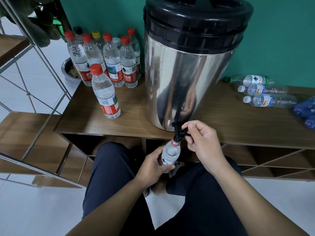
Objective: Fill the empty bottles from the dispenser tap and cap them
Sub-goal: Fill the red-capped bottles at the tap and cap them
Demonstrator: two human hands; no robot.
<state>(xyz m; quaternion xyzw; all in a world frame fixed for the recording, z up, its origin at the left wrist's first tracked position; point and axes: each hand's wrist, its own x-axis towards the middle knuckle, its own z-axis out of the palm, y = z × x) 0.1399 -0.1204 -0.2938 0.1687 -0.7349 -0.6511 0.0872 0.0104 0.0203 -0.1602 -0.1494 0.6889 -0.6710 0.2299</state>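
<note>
A steel dispenser with a black lid stands on a wooden bench. Its black tap juts over the front edge. My left hand grips an uncapped clear bottle, its mouth right under the spout. My right hand pinches the tap lever. A capped bottle with a red cap stands alone to the left of the dispenser. Behind it stands a group of several capped bottles. Three bottles lie flat at the right.
A metal-frame shelf with wooden boards rises at the left. A grey plant pot sits beyond the bench's left end. A blue bag lies at the far right edge. My knees are below the bench front.
</note>
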